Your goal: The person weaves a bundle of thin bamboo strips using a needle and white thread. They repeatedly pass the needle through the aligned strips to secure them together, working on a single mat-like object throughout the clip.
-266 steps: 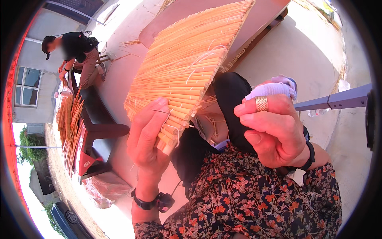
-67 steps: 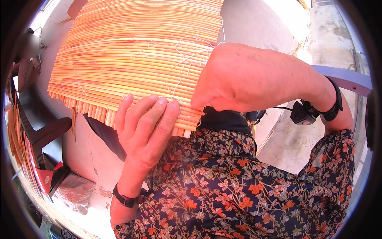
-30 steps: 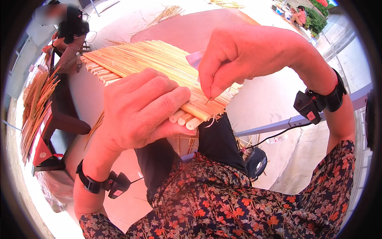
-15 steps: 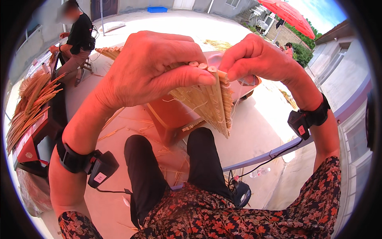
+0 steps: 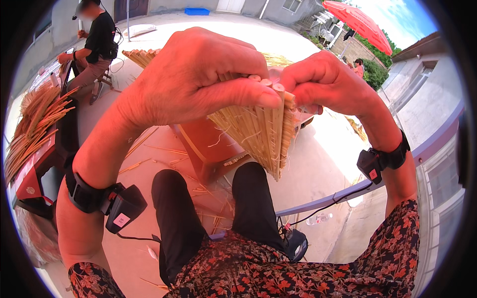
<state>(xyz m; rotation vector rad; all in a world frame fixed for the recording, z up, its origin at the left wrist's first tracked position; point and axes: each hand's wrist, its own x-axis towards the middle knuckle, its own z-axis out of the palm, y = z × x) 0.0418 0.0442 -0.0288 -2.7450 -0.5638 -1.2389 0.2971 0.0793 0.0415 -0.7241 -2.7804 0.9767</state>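
In front of me is a fan-shaped bundle of pale straw stalks [image 5: 251,129], laid side by side, its cut ends up and its narrow end pointing down over my knees. My left hand [image 5: 198,74] is closed on its top edge, the thumb pressed along the near side just below the round cut ends. Thin white strands hang loose from the stalks. At the bundle's right edge my right hand [image 5: 330,79] is closed in a pinch, its fingertips against the stalks. Thread shows faintly by those fingers; the pinch itself is mostly hidden.
A brown box-like stand [image 5: 208,144] is behind the bundle. Loose stalks [image 5: 39,116] are heaped on a dark stand at left; scraps lie on the floor. Another person [image 5: 97,44] sits at far left. A red parasol [image 5: 357,25] stands at far right, and a purple rail [image 5: 343,191] curves right.
Both hands and the bundle have shifted slightly right and a little nearer. The right hand's fingers have curled in more against the bundle's edge. The left hand keeps its hold.
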